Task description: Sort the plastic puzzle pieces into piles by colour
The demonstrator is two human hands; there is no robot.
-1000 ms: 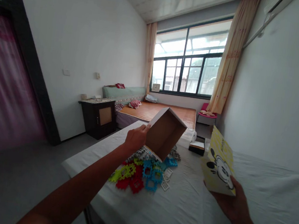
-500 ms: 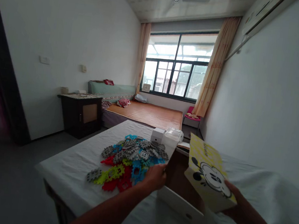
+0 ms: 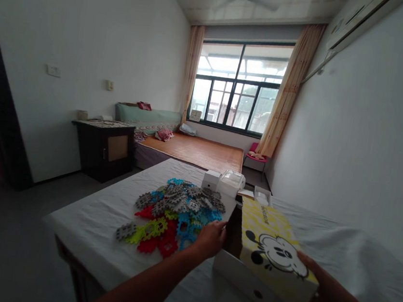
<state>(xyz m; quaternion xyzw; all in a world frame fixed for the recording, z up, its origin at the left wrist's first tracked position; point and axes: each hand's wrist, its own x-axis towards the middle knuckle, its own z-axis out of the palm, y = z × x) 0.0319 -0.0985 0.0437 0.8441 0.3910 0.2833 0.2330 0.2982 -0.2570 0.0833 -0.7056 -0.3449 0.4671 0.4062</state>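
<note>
A white cardboard box [image 3: 236, 274] with a dark brown inside stands on the cloth-covered table in front of me. My left hand [image 3: 212, 239] is closed on the box's left rim. Over the right part of the box lies a yellow patterned box lid [image 3: 269, 224] with a cartoon face, and a gap stays open along the left. My right hand [image 3: 319, 281] grips the lid at its right side; some of its fingers are hidden. Just left of the box spreads a pile of notched plastic building pieces [image 3: 176, 211] in grey, blue, red and lime.
Behind the box stand a clear plastic container [image 3: 232, 181] and a small white box [image 3: 211, 179]. The white cloth [image 3: 96, 211] covers the table. Farther back are a bed [image 3: 201, 151], a dark cabinet [image 3: 101, 149] and a pink chair [image 3: 255, 152].
The lid has come down and left over the box, so less of the brown inside shows. My right hand moved with it. My left hand stays on the rim.
</note>
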